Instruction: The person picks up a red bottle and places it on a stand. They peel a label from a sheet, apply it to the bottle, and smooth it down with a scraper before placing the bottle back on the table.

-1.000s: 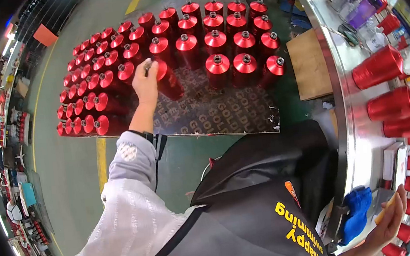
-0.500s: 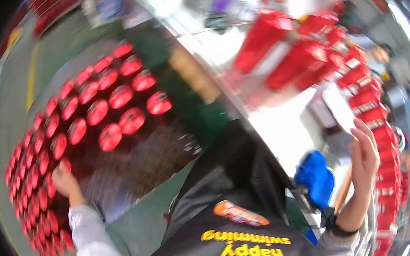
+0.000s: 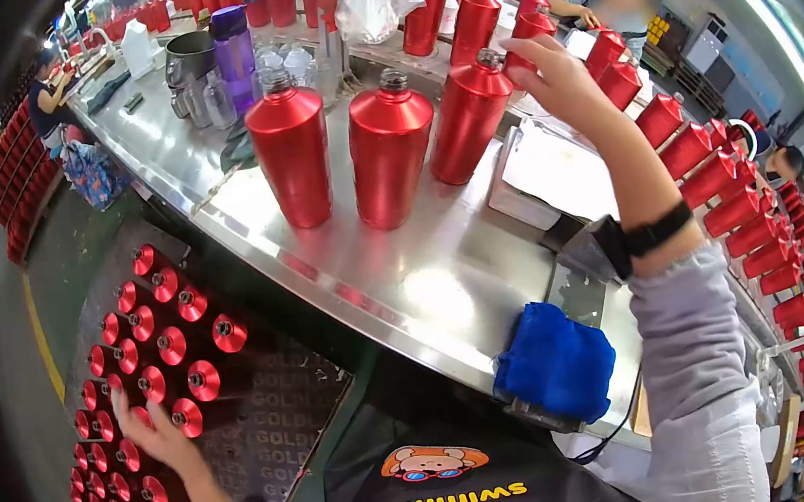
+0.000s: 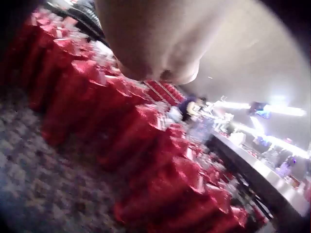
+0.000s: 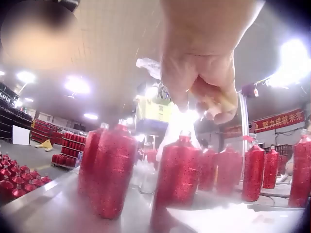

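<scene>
Red bottles [image 3: 291, 165] stand on your bench [image 3: 376, 278] around twelve o'clock, your right hand [image 3: 569, 91] has bent fingers near one neck [image 3: 490, 58], grip impossible to tell, and your left hand [image 3: 162, 441] spreads wide over lower bottles [image 3: 172, 346] at eight o'clock.

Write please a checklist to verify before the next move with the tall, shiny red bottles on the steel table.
1. Three front bottles upright on the steel table: ok.
2. Right hand near the neck of the bottle beside it: ok.
3. Fingers firmly around that neck: cannot tell.
4. Left hand spread, nothing visibly held: ok.
5. Space beside that bottle free: not ok, a flat white stack lies close.
6. Crumpled blue cloth apart from the front bottles: ok.
</scene>
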The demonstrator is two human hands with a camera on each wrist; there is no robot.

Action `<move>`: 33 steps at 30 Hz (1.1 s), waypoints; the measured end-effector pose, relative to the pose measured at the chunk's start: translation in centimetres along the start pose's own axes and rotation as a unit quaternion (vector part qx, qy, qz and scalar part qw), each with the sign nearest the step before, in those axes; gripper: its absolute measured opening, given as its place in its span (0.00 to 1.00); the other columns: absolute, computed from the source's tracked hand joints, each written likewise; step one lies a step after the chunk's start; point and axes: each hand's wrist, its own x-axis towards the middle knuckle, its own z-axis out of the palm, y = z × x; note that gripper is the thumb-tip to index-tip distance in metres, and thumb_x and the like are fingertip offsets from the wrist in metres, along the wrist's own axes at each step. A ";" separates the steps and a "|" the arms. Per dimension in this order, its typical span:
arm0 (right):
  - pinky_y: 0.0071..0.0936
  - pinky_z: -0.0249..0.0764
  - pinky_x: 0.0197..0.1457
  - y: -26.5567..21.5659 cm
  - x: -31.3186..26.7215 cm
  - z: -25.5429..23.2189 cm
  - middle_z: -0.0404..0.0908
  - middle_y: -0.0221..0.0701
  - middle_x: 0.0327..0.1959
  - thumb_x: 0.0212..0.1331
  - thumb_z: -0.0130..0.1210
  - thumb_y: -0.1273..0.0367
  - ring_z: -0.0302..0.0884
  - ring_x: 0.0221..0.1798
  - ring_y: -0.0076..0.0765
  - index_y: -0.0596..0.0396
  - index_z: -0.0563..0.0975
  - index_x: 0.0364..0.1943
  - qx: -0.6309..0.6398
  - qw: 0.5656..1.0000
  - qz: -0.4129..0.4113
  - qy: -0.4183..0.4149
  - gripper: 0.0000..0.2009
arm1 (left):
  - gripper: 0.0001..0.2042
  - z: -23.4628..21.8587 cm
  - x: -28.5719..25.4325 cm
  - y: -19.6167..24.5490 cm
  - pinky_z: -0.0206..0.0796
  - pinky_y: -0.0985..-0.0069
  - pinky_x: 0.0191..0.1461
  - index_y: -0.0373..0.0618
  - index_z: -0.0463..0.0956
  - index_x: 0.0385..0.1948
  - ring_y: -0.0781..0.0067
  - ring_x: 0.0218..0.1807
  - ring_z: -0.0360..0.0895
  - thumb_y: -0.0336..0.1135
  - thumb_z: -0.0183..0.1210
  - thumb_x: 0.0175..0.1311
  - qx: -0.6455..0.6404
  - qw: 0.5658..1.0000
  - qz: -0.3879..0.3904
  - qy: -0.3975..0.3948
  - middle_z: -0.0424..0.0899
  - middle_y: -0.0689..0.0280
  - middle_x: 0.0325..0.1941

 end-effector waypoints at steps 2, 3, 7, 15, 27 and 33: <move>0.36 0.73 0.54 0.0 1.5 2.0 0.77 0.41 0.46 0.62 0.57 0.67 0.77 0.50 0.47 0.52 0.77 0.50 0.012 1.000 -0.002 0.019 0.13 | 0.20 4.7 0.6 7.6 0.49 0.59 0.75 0.33 0.65 0.59 0.56 0.73 0.59 0.19 0.47 0.64 -0.194 0.978 0.068 -0.038 0.63 0.50 0.70; 0.36 0.73 0.53 -0.2 1.8 2.6 0.78 0.41 0.44 0.61 0.58 0.66 0.77 0.49 0.47 0.53 0.77 0.47 0.011 1.000 -0.001 0.025 0.12 | 0.20 6.0 0.8 11.2 0.46 0.58 0.77 0.34 0.64 0.60 0.55 0.73 0.60 0.21 0.47 0.66 -0.228 0.963 0.113 -0.086 0.62 0.50 0.71; 0.39 0.73 0.46 -0.4 1.5 3.5 0.77 0.40 0.36 0.58 0.60 0.66 0.78 0.42 0.48 0.60 0.74 0.36 0.050 0.997 -0.001 0.051 0.11 | 0.18 10.8 -0.3 20.6 0.45 0.57 0.76 0.34 0.68 0.55 0.52 0.73 0.59 0.22 0.47 0.62 -0.362 0.891 0.167 -0.215 0.63 0.45 0.69; 0.30 0.70 0.38 -4.2 -5.1 -4.7 0.72 0.32 0.28 0.56 0.63 0.69 0.71 0.32 0.33 0.57 0.72 0.30 0.115 0.989 -0.030 0.084 0.10 | 0.41 19.9 0.5 34.4 0.60 0.62 0.68 0.33 0.56 0.67 0.51 0.65 0.68 0.41 0.69 0.55 -0.444 0.795 0.281 -0.304 0.66 0.47 0.64; 0.31 0.73 0.45 -5.0 -15.4 -9.0 0.79 0.40 0.39 0.61 0.58 0.70 0.77 0.40 0.43 0.58 0.76 0.46 0.157 0.979 0.025 0.124 0.11 | 0.51 23.0 -5.4 38.7 0.66 0.63 0.63 0.38 0.49 0.70 0.52 0.60 0.75 0.50 0.72 0.48 -0.544 0.721 0.158 -0.398 0.73 0.48 0.60; 0.25 0.68 0.58 -5.2 -22.7 -11.0 0.78 0.35 0.50 0.62 0.54 0.76 0.75 0.53 0.30 0.59 0.75 0.53 0.161 0.971 0.166 0.056 0.15 | 0.51 25.5 -4.5 37.7 0.62 0.63 0.66 0.34 0.49 0.69 0.51 0.63 0.70 0.48 0.73 0.49 -0.464 0.806 0.245 -0.273 0.69 0.47 0.63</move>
